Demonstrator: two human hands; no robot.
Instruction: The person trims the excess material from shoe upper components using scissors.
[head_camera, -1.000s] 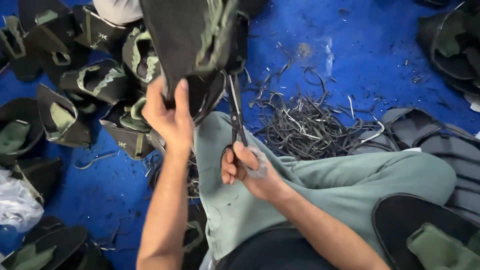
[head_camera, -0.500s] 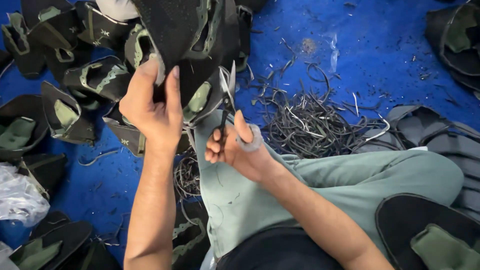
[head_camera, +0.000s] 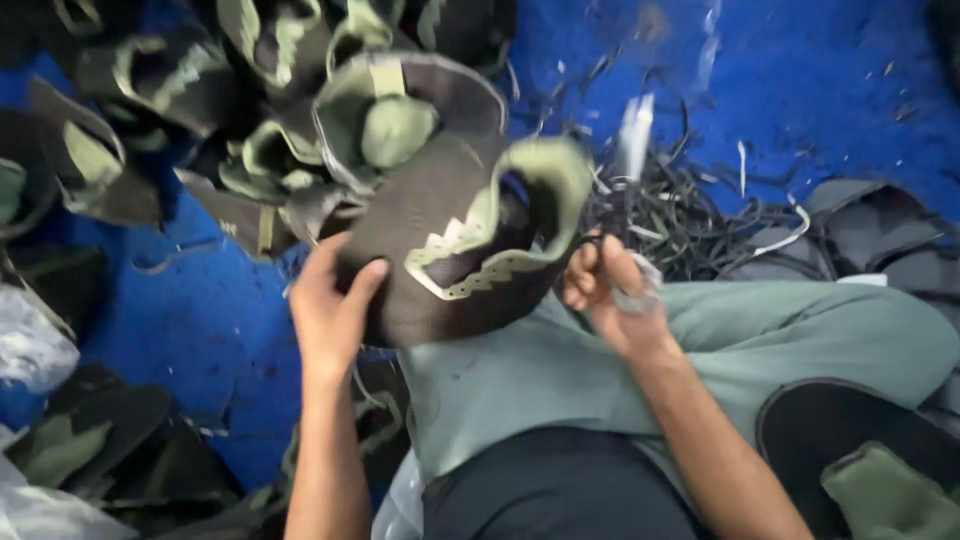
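Shoe upper (head_camera: 450, 240), dark grey mesh with pale green trim, is the thing being worked on here; it's up in the air over the person's lap, just above the sage-green trousers (head_camera: 720, 340), opening turned toward the camera so you can see the zigzag green edging around the collar; the left hand (head_camera: 325, 310) is clamped on its lower left side, thumb pressed over the front and the other fingers hidden behind the fabric; the right hand (head_camera: 605, 290) is curled tight around the handles of a pair of scissors (head_camera: 632, 150), blade pointing up and pretty motion-blurred, so I can't tell if the blades are apart or together.

Behind the scissors there's a pile of trimmings (head_camera: 690, 210), thin dark strips and a few pale ones, lying on the blue floor (head_camera: 820, 90); a heap of similar uppers (head_camera: 200, 130) sits to the left; 1 more dark piece with a green insert (head_camera: 880, 470) is at the bottom right beside the knee.

What could go wrong, as far as I can judge: the blade tip is right beside the green collar, so a rushed snip could nick the trim or stitching instead of loose bits; the upper is floppy and gripped from 1 side only, so it could fold into the blade; the gripping thumb isn't that far off either.
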